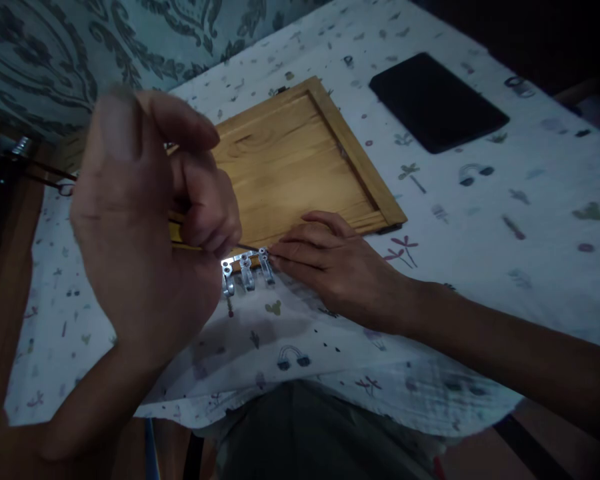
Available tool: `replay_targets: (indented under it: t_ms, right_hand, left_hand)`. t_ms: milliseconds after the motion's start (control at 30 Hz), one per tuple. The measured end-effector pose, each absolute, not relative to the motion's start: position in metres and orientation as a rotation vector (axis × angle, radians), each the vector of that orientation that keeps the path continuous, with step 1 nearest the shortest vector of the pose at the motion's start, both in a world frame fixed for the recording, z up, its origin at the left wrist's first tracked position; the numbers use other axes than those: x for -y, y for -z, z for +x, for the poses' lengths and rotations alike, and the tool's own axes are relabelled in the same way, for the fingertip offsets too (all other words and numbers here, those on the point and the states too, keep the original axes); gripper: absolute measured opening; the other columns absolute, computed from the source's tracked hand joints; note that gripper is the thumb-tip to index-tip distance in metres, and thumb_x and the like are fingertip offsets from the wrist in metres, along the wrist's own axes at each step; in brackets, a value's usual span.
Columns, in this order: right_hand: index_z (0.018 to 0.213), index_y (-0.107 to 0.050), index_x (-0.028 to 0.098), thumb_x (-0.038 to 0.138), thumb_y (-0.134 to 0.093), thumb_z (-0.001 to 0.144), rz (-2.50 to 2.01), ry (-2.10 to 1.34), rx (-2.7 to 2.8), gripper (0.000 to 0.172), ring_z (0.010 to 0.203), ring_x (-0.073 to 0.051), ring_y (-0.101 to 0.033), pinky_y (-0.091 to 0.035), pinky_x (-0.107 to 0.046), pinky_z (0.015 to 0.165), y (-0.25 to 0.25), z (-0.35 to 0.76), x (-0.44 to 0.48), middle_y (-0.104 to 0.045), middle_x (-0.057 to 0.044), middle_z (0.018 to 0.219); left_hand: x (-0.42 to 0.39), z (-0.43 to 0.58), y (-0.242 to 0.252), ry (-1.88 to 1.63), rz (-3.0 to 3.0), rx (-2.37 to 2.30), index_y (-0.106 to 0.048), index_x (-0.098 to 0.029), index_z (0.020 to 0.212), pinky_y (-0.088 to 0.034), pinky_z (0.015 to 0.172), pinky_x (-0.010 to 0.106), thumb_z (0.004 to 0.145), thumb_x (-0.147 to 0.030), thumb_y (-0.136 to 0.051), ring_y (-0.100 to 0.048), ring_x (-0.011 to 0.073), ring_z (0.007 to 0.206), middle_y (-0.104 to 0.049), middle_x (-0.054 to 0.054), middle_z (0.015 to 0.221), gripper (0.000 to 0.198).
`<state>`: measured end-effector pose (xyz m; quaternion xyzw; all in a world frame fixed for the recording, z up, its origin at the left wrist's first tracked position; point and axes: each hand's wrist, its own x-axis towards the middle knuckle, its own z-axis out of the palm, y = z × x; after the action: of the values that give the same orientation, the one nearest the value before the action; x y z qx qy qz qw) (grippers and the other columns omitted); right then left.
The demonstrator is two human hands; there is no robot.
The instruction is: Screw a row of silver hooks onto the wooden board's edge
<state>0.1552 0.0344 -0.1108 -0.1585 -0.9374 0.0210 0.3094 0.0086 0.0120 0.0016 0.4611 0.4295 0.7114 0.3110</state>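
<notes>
My left hand (155, 207) is raised close to the camera, its fingers curled round a screwdriver. A strip of the yellow handle (177, 233) shows between the fingers. The thin shaft of the screwdriver (249, 247) points right to the end of a shiny metal hook rail (246, 261). Several hooks hang from this rail, which lies along the near edge of a framed wooden board (290, 173). Fingers bent, my right hand (335, 267) rests on the board's near edge. Its fingertips press at the rail's right end, beside the screwdriver tip; the thumb is hidden.
A dark flat tablet-like thing (437, 100) lies at the back right on the white printed cloth (540, 220). A patterned wall (130, 40) stands behind the table. At the far left are dark items with a thin reddish loop (65, 189). My lap is below the near edge.
</notes>
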Motion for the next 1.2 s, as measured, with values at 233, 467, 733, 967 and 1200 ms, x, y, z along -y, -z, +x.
replay_targets:
  t_ms: [233,467,733,967,1200]
  right_hand:
    - [0.102,-0.061,0.016,0.010,-0.047,0.094,-0.412,-0.025,2.451,0.018,0.103,-0.022,-0.060,-0.045,-0.049,0.100,0.111,0.154,-0.034,-0.071,-0.004,0.110]
    - [0.102,-0.061,0.015,0.009,-0.049,0.093,-0.413,-0.025,2.459,0.016,0.103,-0.023,-0.061,-0.045,-0.050,0.100,0.111,0.154,-0.035,-0.071,-0.004,0.110]
    - [0.103,-0.062,0.016,0.009,-0.046,0.093,-0.410,-0.022,2.456,0.020,0.103,-0.024,-0.061,-0.045,-0.050,0.100,0.112,0.154,-0.035,-0.071,-0.004,0.109]
    - [0.101,-0.064,0.017,0.008,-0.042,0.093,-0.408,-0.038,2.471,0.025,0.104,-0.024,-0.061,-0.044,-0.049,0.101,0.111,0.155,-0.034,-0.071,-0.004,0.110]
    - [0.108,-0.062,0.022,0.011,-0.042,0.094,-0.429,-0.028,2.507,0.027,0.108,-0.022,-0.060,-0.042,-0.049,0.104,0.111,0.155,-0.035,-0.070,-0.001,0.114]
  left_hand:
    - [-0.011,0.011,-0.003,-1.681,1.142,-1.229,-0.046,-0.022,0.053,-0.018,0.031,0.025,0.096,-0.031,-0.044,-0.018,0.0082,0.031,-0.024,-0.006,0.036,0.044]
    - [-0.012,0.014,-0.006,-1.663,1.175,-1.169,-0.044,-0.022,0.050,-0.016,0.031,0.027,0.092,-0.046,-0.048,-0.021,0.0074,0.028,-0.028,-0.006,0.034,0.049]
    - [-0.010,0.012,-0.002,-1.644,1.151,-1.222,-0.043,-0.021,0.054,-0.018,0.033,0.024,0.094,-0.039,-0.047,-0.020,0.0067,0.031,-0.027,-0.006,0.037,0.044]
    - [-0.003,0.006,0.002,-1.512,1.521,-1.057,-0.056,-0.020,0.072,-0.034,0.046,0.023,0.092,-0.004,-0.036,-0.036,0.0079,0.046,-0.041,-0.002,0.061,0.032]
    - [-0.015,0.005,0.009,-1.681,1.317,-1.125,-0.052,-0.019,0.075,-0.034,0.043,0.024,0.091,-0.024,-0.052,-0.035,0.0085,0.046,-0.033,-0.004,0.056,0.017]
